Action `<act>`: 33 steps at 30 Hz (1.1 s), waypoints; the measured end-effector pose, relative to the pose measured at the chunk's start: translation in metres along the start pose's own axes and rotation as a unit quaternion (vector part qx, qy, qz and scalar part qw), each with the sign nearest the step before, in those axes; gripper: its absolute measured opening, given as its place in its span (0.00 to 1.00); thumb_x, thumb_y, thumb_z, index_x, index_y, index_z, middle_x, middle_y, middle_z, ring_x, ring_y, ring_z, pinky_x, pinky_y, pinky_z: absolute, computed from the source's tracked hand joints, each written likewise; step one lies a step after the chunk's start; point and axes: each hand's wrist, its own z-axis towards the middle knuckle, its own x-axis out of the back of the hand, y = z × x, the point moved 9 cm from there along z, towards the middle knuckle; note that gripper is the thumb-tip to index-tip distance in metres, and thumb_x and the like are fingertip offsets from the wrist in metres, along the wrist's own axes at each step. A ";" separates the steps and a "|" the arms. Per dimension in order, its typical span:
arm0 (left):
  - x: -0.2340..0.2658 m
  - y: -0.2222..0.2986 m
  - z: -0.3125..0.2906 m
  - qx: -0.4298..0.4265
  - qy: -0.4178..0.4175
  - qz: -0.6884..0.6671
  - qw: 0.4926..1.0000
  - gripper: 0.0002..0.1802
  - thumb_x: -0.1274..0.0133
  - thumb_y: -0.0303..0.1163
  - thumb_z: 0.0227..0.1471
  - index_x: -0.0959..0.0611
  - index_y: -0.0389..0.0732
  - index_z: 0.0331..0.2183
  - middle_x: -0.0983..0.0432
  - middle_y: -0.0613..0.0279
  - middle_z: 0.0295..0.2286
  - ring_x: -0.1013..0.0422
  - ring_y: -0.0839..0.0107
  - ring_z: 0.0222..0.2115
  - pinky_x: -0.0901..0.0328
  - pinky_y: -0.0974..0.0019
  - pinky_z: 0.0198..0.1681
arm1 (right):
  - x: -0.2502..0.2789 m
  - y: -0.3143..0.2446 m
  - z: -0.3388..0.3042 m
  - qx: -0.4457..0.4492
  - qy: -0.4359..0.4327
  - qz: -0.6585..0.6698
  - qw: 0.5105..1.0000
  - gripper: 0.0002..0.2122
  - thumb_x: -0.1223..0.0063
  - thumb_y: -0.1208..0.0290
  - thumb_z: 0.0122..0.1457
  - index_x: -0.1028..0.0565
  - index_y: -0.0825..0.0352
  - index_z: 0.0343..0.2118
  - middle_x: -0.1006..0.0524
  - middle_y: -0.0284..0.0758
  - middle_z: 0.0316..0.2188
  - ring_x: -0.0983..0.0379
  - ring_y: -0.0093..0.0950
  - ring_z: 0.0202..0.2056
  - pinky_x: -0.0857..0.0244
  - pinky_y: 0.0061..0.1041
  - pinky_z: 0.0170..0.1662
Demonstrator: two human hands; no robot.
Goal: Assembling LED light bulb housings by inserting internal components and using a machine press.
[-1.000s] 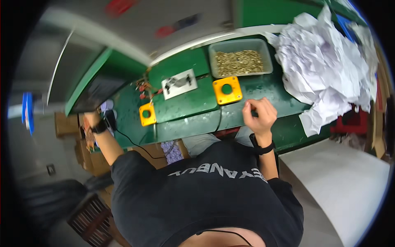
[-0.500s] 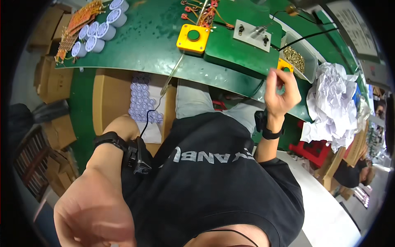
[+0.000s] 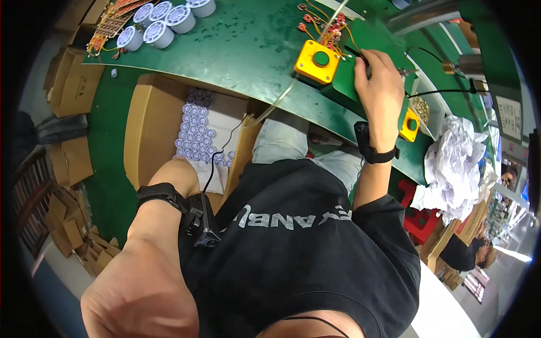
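Note:
My right hand [image 3: 382, 84] is over the green fixture block [image 3: 345, 90] on the workbench. Its fingers are curled, thumb and forefinger close together around a small dark part that I cannot make out. The hand covers most of the metal plate that sits on the block. Left of the hand stands a yellow button box [image 3: 307, 69] with a green button. Red parts with orange wires [image 3: 337, 34] lie just beyond it. My left hand [image 3: 141, 290] is raised close to the camera at the lower left, palm showing; its fingers run out of the picture.
White round housings [image 3: 159, 35] and orange-wired parts stand at the bench's far left. Under the edge, a cardboard box [image 3: 138, 121] holds rows of small white pieces. Rightward are another yellow button box [image 3: 408, 128], a bin of brass-coloured pieces [image 3: 420, 108], crumpled paper [image 3: 451, 163] and another person [image 3: 463, 252].
My right hand has moved forward from the bench's front edge onto the fixture block. The view has shifted, so the bench things appear farther right. My left hand stays raised near the camera.

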 end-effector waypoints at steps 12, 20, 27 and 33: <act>0.240 -0.167 -0.140 0.211 -0.009 0.695 0.687 0.22 0.42 0.39 0.57 0.18 0.43 0.52 0.32 0.51 0.52 0.36 0.55 0.57 0.38 0.53 0.58 | 0.021 0.012 0.000 -0.087 0.021 0.140 0.986 0.06 0.42 0.76 0.62 0.19 0.69 0.41 0.19 0.37 0.34 0.23 0.24 0.30 0.30 0.23 0.33; 0.297 -0.225 -0.180 0.289 -0.138 0.732 0.602 0.24 0.47 0.43 0.62 0.21 0.40 0.53 0.27 0.47 0.51 0.35 0.51 0.56 0.40 0.51 0.60 | 0.044 0.022 -0.056 -0.098 0.078 0.239 0.963 0.07 0.41 0.83 0.61 0.20 0.71 0.42 0.22 0.39 0.43 0.21 0.26 0.39 0.25 0.20 0.40; 0.253 -0.209 -0.200 0.332 -0.112 0.715 0.605 0.28 0.46 0.39 0.60 0.26 0.36 0.57 0.31 0.44 0.53 0.35 0.49 0.55 0.40 0.50 0.59 | 0.039 0.048 -0.112 -0.252 0.107 0.403 0.873 0.09 0.43 0.85 0.61 0.22 0.75 0.45 0.24 0.43 0.49 0.21 0.27 0.43 0.23 0.21 0.41; 0.199 -0.183 -0.211 0.311 -0.160 0.761 0.546 0.31 0.45 0.36 0.60 0.31 0.35 0.61 0.35 0.42 0.55 0.32 0.47 0.51 0.38 0.49 0.57 | 0.039 0.030 -0.106 -0.254 0.066 0.425 0.866 0.13 0.44 0.87 0.60 0.23 0.77 0.48 0.24 0.46 0.50 0.21 0.29 0.44 0.23 0.23 0.43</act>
